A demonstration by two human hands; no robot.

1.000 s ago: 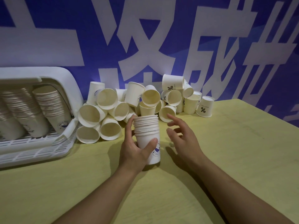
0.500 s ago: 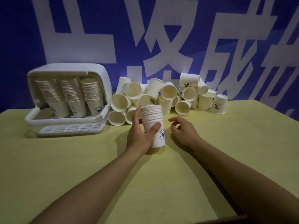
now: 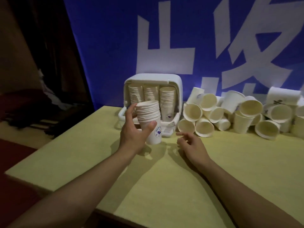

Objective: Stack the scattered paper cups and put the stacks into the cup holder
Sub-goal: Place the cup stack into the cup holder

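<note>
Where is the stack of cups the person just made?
In the head view the stack of cups sits in the left hand, just in front of the white cup holder, left of the loose cups.

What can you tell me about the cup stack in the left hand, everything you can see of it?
The cup stack is a nest of white paper cups, rims bunched in ridges at the top, mouth up. The bottom cup bears a round blue logo. It stands roughly upright, tilted slightly. The left hand grips it, thumb across the front, fingers behind. Whether its base touches the table is unclear. It sits before the cup holder.
</note>
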